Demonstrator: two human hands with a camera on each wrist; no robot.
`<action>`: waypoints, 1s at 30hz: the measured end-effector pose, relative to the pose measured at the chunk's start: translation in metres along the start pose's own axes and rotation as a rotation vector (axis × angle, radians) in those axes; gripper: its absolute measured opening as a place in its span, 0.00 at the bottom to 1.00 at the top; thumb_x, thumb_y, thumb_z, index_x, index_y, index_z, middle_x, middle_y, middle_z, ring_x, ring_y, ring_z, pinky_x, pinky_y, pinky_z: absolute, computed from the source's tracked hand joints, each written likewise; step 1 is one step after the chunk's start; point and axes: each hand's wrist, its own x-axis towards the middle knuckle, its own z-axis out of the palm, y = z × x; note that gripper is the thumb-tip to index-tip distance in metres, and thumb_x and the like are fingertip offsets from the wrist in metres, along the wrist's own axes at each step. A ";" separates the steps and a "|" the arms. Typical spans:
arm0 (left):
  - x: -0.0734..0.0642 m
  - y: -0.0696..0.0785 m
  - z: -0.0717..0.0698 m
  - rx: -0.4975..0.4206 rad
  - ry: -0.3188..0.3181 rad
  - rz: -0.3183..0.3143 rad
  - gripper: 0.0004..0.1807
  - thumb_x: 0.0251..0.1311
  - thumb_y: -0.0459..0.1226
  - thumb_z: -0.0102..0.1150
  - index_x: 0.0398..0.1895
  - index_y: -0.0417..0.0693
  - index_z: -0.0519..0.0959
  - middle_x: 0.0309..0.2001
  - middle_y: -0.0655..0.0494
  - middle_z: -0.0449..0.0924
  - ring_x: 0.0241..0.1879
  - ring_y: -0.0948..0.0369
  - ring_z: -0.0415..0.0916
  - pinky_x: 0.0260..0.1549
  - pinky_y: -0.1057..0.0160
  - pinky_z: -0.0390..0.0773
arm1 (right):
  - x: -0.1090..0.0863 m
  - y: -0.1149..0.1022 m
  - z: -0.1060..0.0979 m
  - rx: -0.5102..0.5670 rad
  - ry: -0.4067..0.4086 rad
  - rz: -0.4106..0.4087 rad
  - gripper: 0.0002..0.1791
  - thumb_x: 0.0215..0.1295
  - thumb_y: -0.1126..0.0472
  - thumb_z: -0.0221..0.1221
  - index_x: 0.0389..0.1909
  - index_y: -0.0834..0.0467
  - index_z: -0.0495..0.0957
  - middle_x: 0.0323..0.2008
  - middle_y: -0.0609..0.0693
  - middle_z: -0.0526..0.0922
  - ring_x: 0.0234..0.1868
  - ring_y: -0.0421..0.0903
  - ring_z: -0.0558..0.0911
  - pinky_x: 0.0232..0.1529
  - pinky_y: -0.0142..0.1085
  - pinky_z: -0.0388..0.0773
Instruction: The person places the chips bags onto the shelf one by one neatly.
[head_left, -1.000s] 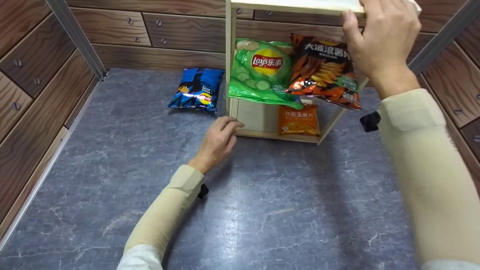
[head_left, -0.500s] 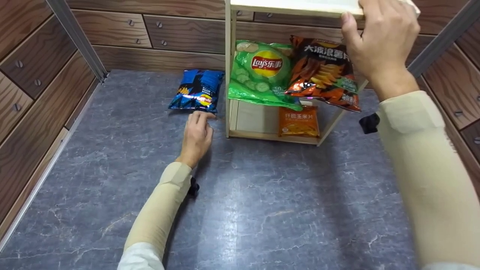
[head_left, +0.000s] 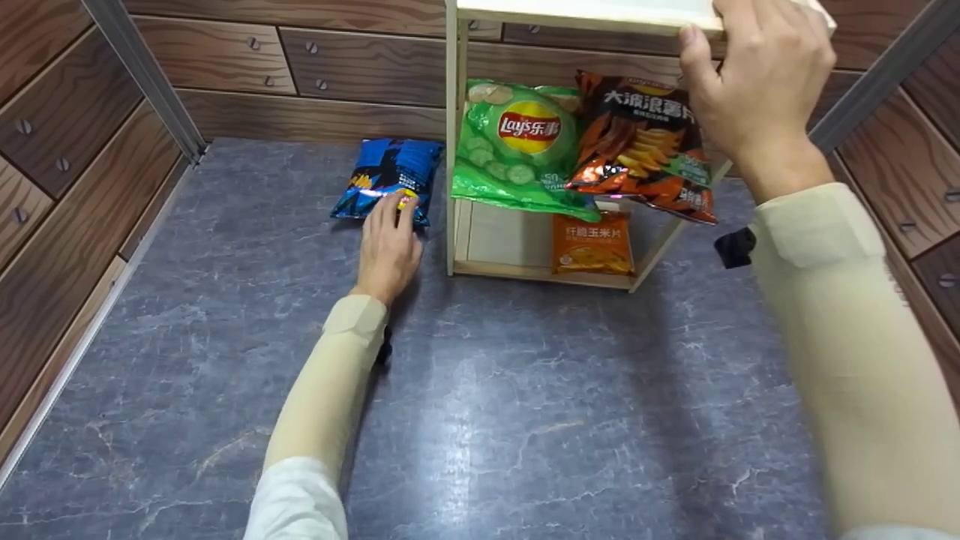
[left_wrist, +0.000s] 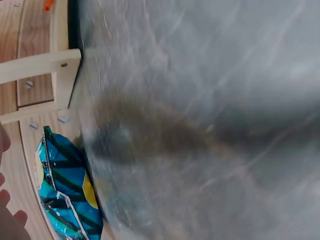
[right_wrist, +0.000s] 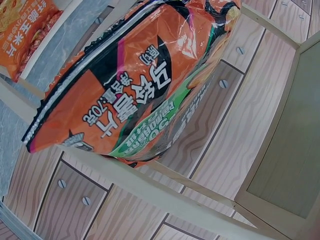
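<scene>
My left hand (head_left: pixel 388 251) reaches over the front edge of a blue chip bag (head_left: pixel 397 161) on the floor, its fingers loosely bent. In the left wrist view the fingers (left_wrist: pixel 4 196) show at the left border, beside the blue bag. My right hand (head_left: pixel 765 90) grips the top board of a wooden shelf rack (head_left: pixel 585 16) near its right end, thumb at the front edge. On the rack's upper level lie a green Lay's chip bag (head_left: pixel 517 139) and a black and orange chip bag (head_left: pixel 645 150). An orange corn chip packet (head_left: pixel 592 244) lies on the lower level.
Grey marbled floor (head_left: pixel 495 420) spreads in front of the rack. Wood-patterned panels (head_left: pixel 367 60) wall the back and both sides, with metal posts (head_left: pixel 142 75) at the corners. The rack stands just right of the blue bag.
My left hand has moved left from the rack's lower front corner, then forward over the blue bag's front edge. My right hand stays on the rack's top.
</scene>
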 end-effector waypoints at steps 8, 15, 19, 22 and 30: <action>0.018 -0.005 0.001 0.148 -0.261 -0.091 0.36 0.68 0.37 0.54 0.77 0.58 0.55 0.79 0.43 0.44 0.78 0.44 0.43 0.75 0.39 0.47 | -0.001 0.001 0.001 0.010 0.009 -0.014 0.31 0.66 0.38 0.43 0.57 0.54 0.78 0.54 0.59 0.83 0.58 0.62 0.77 0.64 0.58 0.65; 0.030 -0.005 0.006 0.271 -0.397 -0.156 0.41 0.69 0.39 0.57 0.80 0.63 0.47 0.81 0.47 0.36 0.80 0.46 0.34 0.74 0.35 0.41 | -0.001 0.001 0.001 0.010 0.022 -0.021 0.31 0.67 0.37 0.44 0.63 0.47 0.76 0.59 0.55 0.81 0.61 0.61 0.76 0.65 0.58 0.64; 0.033 -0.002 0.011 0.317 -0.426 -0.138 0.40 0.70 0.29 0.51 0.80 0.62 0.49 0.81 0.47 0.36 0.80 0.46 0.34 0.73 0.33 0.41 | -0.002 0.002 -0.001 0.018 0.048 -0.018 0.31 0.65 0.37 0.44 0.63 0.46 0.77 0.60 0.53 0.81 0.61 0.61 0.76 0.64 0.59 0.64; 0.033 0.000 0.014 0.356 -0.454 -0.147 0.39 0.70 0.23 0.44 0.79 0.63 0.52 0.81 0.47 0.37 0.80 0.44 0.35 0.72 0.30 0.41 | -0.002 0.000 -0.002 0.028 0.047 -0.021 0.31 0.65 0.38 0.44 0.63 0.46 0.77 0.61 0.53 0.81 0.62 0.60 0.76 0.64 0.59 0.63; 0.034 0.006 0.018 0.401 -0.445 -0.161 0.27 0.73 0.28 0.40 0.68 0.62 0.69 0.78 0.43 0.48 0.77 0.39 0.45 0.69 0.27 0.44 | -0.002 -0.001 -0.001 0.024 0.033 -0.009 0.30 0.66 0.38 0.45 0.62 0.47 0.77 0.61 0.53 0.81 0.63 0.60 0.75 0.66 0.59 0.62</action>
